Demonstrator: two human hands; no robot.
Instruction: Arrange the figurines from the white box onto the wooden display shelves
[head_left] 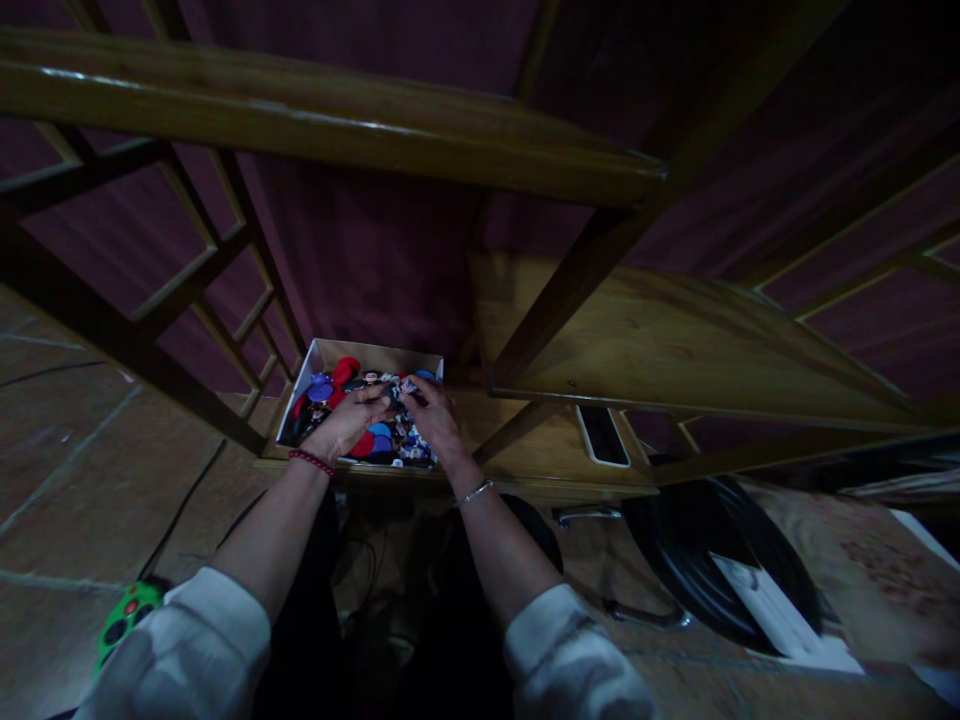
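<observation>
A white box (pixel 304 385) with small mixed items in red, blue, black and white sits on the low wooden shelf. Over its middle, my left hand (pixel 351 418) has its fingers bent around a small dark item (pixel 393 393). My right hand (pixel 433 410) meets it from the right, thumb and fingertips closed at a small pale item (pixel 408 386). The fingertips of both hands nearly touch. Dim light hides exactly what each item is. Red round pieces (pixel 363 444) and blue ones (pixel 381 436) lie below the hands.
A wooden bar (pixel 330 120) crosses above the hands, and a slanted post (pixel 577 290) stands to their right. A white-edged dark tray (pixel 603 436) lies on the shelf. Below are a green controller (pixel 129 618) and black coiled tubing (pixel 720 560).
</observation>
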